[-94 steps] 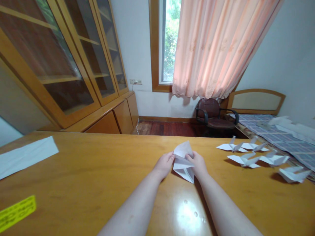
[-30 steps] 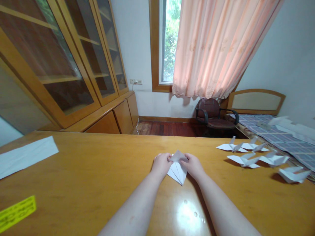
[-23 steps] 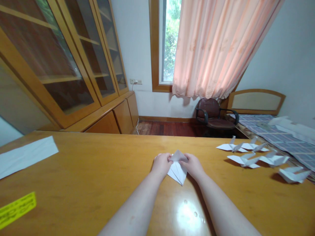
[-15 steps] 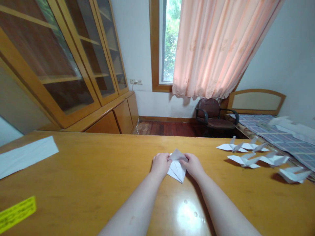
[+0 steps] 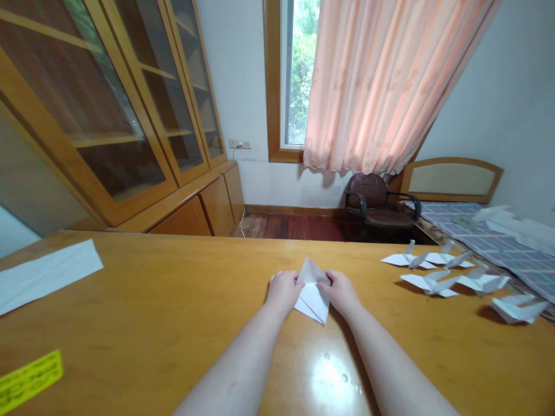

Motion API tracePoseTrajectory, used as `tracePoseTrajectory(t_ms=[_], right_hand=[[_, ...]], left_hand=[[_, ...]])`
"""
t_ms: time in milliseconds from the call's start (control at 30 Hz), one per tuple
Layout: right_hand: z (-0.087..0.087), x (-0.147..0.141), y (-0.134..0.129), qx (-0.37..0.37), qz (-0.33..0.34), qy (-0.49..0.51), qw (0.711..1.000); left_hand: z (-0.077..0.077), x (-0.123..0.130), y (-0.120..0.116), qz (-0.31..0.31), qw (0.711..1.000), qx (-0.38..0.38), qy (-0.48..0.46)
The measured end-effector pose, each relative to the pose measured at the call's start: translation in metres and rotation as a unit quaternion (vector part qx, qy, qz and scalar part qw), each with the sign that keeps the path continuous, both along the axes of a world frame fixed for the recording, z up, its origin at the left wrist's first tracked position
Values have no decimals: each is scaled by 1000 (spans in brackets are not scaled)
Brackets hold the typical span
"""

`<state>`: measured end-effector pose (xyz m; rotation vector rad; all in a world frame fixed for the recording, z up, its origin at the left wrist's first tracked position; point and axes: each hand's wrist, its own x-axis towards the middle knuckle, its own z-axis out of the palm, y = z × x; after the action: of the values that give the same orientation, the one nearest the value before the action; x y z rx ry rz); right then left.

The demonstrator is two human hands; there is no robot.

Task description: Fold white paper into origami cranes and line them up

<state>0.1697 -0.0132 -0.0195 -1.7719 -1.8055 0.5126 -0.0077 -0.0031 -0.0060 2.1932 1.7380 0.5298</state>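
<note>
Folded white paper piece, kite-like, sits lower centre of frame, over glossy yellow-brown wooden table. Left hand pinches its left edge; right hand grips the right edge, thumb on top. Folded white bird-like paper figures stand at right of frame; flat white paper strip lies at far left. Held piece looks very light, thin, fairly stiff along folds, easy to crease or tear; best held by side edges, lightly, fingertips only.
</note>
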Motion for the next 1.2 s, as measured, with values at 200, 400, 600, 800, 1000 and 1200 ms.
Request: tracePoseTrajectory(t_ms=[200,400,600,800,1000,1200], right_hand=[[6,-3,-3,5,9,-36,999],[9,-5,-6,1,18,-51,999],[11,-5,-6,-8,15,-51,999],[11,-5,-6,-5,20,-47,999],[7,-4,-4,-5,15,-56,998],[6,-4,-4,-4,10,-52,999]], left_hand=[[2,0,-1,-1,1000,-9,8],[2,1,0,2,1000,-20,20],[3,0,0,0,999,-28,32],[3,1,0,6,999,-35,30],[-1,1,1,2,1000,-12,26],[3,1,-1,-3,999,-31,30]])
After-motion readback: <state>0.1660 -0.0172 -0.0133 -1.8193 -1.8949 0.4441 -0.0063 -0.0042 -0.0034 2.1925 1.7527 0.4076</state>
